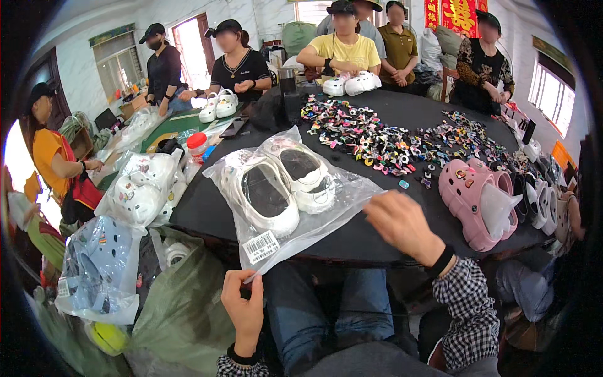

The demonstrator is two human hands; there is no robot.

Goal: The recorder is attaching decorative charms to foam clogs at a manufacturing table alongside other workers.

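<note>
Centrally, the clear bag [344,190] of white shoes [284,222] lay on the bench [200,217], up-frame from the left hand [244,309] pinching its lower corner, shoes slanting upper left to lower right, the right hand [405,226] by its right corner, grip unclear.

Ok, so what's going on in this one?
The wearer's left hand pinches the near corner of a clear bag holding white clogs, at the edge of a black table. The right hand is at the bag's right edge; its grip is unclear. Pink clogs and a spread of small colourful charms lie to the right. Across the table, a person in yellow stands behind more white clogs.
</note>
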